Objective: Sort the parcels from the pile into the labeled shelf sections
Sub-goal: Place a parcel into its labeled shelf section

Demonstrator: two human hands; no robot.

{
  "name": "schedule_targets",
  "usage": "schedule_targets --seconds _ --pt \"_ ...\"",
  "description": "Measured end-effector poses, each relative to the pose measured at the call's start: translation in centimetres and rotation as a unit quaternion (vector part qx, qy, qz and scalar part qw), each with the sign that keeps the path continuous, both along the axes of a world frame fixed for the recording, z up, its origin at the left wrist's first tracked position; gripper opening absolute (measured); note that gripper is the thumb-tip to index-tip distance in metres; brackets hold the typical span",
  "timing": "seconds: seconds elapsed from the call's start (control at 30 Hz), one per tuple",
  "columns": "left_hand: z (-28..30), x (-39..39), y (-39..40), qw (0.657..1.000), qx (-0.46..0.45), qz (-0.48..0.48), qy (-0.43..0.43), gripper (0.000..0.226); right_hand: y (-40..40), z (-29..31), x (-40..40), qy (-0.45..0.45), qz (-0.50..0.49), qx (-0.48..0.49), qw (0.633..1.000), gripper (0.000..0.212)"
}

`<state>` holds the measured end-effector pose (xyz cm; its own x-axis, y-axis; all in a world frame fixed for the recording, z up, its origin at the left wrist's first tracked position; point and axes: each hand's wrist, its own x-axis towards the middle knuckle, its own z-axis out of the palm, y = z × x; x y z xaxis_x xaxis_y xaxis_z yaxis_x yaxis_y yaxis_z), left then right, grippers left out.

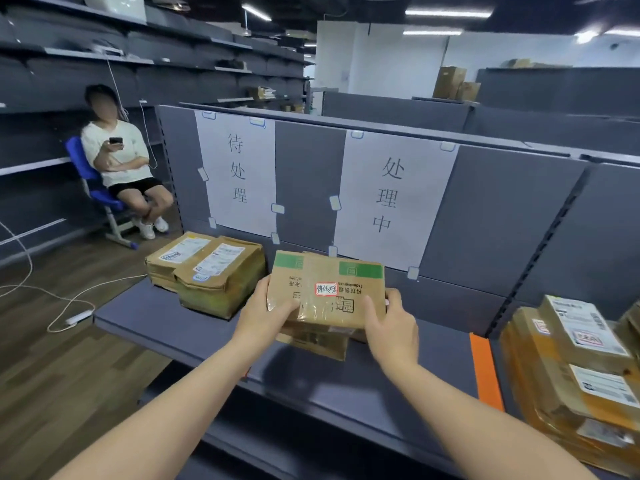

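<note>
Storeroom with a wood-look floor point(69, 368), grey wall racks point(145, 60), white back wall point(381, 60), ceiling strip lights point(448, 12), and a blue chair point(86, 174).

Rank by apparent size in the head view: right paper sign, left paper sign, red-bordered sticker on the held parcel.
1. Right paper sign, though it hangs nearer the camera.
2. Left paper sign.
3. Red-bordered sticker, clearly smallest.

At left of the frame a seated person point(119, 161) on a blue chair point(90, 181) holds a phone point(116, 140); white cables point(41, 289) trail across the wooden floor point(52, 358).
</note>
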<state>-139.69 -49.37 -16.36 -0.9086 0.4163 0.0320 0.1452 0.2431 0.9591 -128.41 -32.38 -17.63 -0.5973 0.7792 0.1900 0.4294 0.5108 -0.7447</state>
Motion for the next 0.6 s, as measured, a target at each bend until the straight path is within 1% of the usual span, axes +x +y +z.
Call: schedule_targets --seconds 0.1,0.3,0.4,0.43,0.6 --pt "0.1 -3.3 -0.7 1.0 -0.005 -0.013 0.01 0.049 -1.0 0.1 -2.7 0.005 -0.018 0.004 1.0 0.036" --pt "-0.1 -11.2 -2.9 0.998 -0.006 -0.065 -0.001 0.046 -4.6 -0.5 -8.8 0.016 -0.07 -0.007 0.997 0.044" --pt "0.0 -14.8 -4.4 0.996 -0.012 -0.085 -0.014 0.055 -6.8 -0.6 -11.6 0.025 -0.083 -0.022 0.996 0.042" --pt "0.1 -15.9 -5.0 0.996 -0.016 -0.091 -0.018 0.054 -7.5 -0.6 -12.5 0.025 -0.083 -0.029 0.996 0.042" --pt "0.1 -21.1 -7.8 0.994 -0.027 -0.108 -0.011 0.032 -10.8 -1.3 -17.2 0.018 -0.075 -0.071 0.994 0.047"
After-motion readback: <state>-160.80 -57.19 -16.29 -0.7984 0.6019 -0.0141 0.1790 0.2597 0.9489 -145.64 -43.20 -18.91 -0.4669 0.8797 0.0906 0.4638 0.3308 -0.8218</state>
